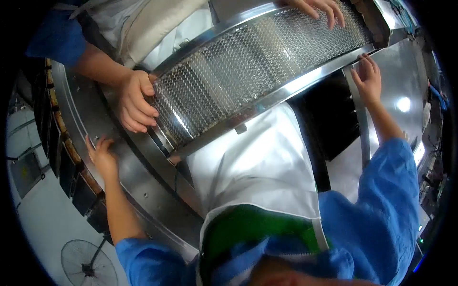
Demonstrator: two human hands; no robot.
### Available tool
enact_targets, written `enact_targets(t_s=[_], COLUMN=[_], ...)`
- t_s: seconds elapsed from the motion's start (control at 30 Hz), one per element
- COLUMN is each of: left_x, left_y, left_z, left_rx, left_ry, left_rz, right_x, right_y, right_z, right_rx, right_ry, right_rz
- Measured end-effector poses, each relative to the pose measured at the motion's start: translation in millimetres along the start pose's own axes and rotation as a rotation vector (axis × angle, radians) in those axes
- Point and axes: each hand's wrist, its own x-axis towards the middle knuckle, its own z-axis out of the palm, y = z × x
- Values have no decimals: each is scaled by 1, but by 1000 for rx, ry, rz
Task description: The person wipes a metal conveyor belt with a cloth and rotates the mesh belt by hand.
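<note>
My left hand [103,157] rests on a wide curved metal ledge [129,167], fingers apart, holding nothing. At the right, my right hand [369,80] is raised with its fingers extended near the end of a metal edge rail [305,82]. Whether its fingertips touch the rail I cannot tell. Between my arms and the far side runs a metal mesh conveyor belt [248,62] under what looks like a clear glossy cover. A white apron [253,152] hangs over my front, below the rail.
Opposite me, a co-worker's hand [136,102] lies by the conveyor's left end, and the other hand [322,9] is over the mesh at the top. A dark opening [327,119] lies below the rail. A fan [88,267] stands at lower left.
</note>
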Motion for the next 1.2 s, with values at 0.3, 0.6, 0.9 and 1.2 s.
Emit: enact_targets(t_s=[0.3, 0.6, 0.9, 1.2], left_x=[-2, -1, -5, -2], left_y=[-2, -2, -16, -11], left_z=[3, -1, 11, 7], left_rx=[3, 26, 20, 58], left_ry=[70, 49, 63, -25], left_rz=[32, 36, 71, 34], right_x=[-1, -1, -2, -1], right_y=[4, 1, 2, 4], right_z=[-1, -2, -1, 0], right_rx=[11, 23, -3, -14], right_ry=[5, 4, -9, -11], right_rz=[-61, -48, -32, -57])
